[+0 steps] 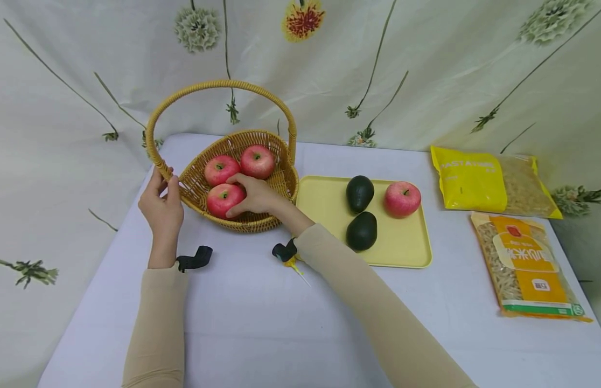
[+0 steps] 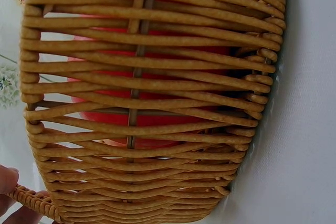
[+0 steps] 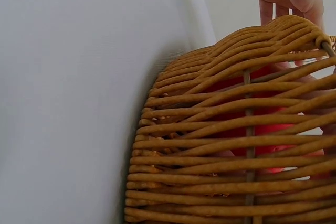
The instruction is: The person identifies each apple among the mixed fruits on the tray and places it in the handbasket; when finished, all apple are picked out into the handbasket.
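A wicker basket (image 1: 252, 224) with a tall arched handle holds three red apples. My left hand (image 1: 163, 209) pinches the foot of the handle at the basket's left end; its fingertips also show on the handle in the left wrist view. Inside the basket, my right hand (image 1: 254, 195) grips the front apple (image 1: 222, 200), thumb below and fingers above. Two more apples, one at the left (image 1: 220, 168) and one at the back (image 1: 257, 161), lie behind it. Both wrist views look mostly at the basket's woven side (image 2: 157, 82), with red apple showing through the gaps.
Right of the basket, a yellow tray (image 1: 402, 253) carries two dark avocados (image 1: 360, 194) and one apple (image 1: 402, 199). Farther right lie a yellow pasta bag (image 1: 475, 180) and an orange grain bag (image 1: 528, 258). A floral curtain (image 1: 329, 70) hangs behind the white-covered table (image 1: 261, 323).
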Demonstrator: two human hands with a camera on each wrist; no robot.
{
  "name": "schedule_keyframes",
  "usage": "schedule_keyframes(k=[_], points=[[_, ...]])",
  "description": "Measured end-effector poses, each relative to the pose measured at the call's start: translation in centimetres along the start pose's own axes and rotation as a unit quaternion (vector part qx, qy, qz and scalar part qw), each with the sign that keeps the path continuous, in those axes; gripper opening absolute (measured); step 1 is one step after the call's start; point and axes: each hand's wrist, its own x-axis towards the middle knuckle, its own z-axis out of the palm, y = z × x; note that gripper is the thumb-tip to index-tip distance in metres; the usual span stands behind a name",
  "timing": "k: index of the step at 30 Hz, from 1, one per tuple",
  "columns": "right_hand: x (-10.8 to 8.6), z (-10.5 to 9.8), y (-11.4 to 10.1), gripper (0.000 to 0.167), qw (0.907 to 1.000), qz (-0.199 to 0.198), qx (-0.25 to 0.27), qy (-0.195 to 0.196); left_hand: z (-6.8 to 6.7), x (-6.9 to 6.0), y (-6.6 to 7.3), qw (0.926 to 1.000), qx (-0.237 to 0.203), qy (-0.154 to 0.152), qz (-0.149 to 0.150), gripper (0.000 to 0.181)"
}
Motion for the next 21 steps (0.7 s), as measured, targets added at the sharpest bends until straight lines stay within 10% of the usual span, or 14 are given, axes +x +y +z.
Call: schedule_keyframes(k=[21], points=[[-3.9,-1.3,-1.2,0.073,0.9966,-0.044,-0.006,0.070,0.0,0.1,-0.1,1.0000,0.002,0.006,-0.002,0.040]])
